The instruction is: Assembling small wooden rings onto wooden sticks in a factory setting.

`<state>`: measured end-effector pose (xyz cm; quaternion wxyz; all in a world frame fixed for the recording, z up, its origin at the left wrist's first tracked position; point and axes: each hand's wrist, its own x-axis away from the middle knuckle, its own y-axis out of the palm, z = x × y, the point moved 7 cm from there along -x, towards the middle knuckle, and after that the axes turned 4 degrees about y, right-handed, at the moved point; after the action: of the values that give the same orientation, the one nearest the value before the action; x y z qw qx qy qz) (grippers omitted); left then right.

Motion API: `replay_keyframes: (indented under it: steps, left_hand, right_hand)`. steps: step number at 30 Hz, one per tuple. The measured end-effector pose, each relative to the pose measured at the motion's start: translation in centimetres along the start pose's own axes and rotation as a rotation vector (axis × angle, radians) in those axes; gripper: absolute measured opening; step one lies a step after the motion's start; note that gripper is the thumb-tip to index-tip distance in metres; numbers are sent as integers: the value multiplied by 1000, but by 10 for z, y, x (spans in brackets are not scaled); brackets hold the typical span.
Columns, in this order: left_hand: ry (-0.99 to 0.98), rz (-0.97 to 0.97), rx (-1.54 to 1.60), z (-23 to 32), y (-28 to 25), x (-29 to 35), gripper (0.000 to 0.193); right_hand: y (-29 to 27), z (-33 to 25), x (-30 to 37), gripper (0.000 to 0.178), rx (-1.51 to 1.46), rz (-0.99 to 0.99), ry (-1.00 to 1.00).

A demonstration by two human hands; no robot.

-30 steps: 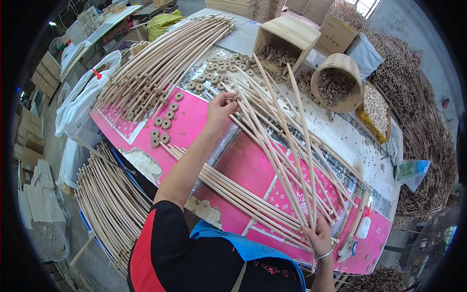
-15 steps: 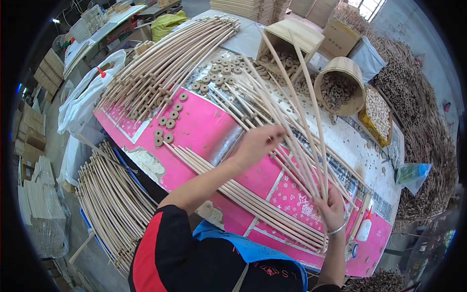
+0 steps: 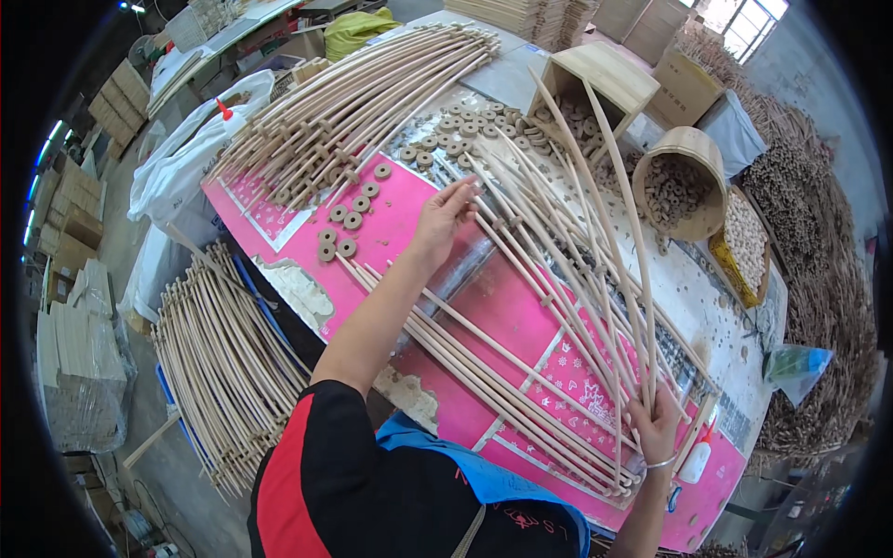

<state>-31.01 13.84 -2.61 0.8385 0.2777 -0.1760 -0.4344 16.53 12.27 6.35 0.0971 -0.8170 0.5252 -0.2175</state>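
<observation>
Gripping right hand (image 3: 657,424): closed round wooden rods (image 3: 649,358) near their lower ends.
Left hand (image 3: 447,214): half-curled beside the upper ends; we cannot tell if it pinches one.
Rods: fanned over our table (image 3: 400,205), probably light, springy, best taken near an end.
Rings (image 3: 357,223): lying farther left, likely rigid.

Black top (image 3: 409,502), red sleeve panel (image 3: 286,484), blue cloth (image 3: 488,472) in front (plus a pale bangle (image 3: 661,463)).

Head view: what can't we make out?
In the head view:
Rods in the right hand: exact count; grip and overlap hide it.
Left hand: contact with any rod; too small to tell.
Wooden bucket: bottom, covered by piled pieces.
Right forearm: rest cut off by the lower edge.
</observation>
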Motion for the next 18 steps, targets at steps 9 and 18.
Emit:
replay_keyframes:
  steps: [9, 18]
  left_hand:
    - [-11, 20, -67, 8, -14, -2, 43]
    - [-33, -141, -234, 21, -11, 1, 38]
  right_hand:
    - [5, 30, 27, 18, -13, -129, 98]
    - [3, 35, 30, 19, -50, -113, 122]
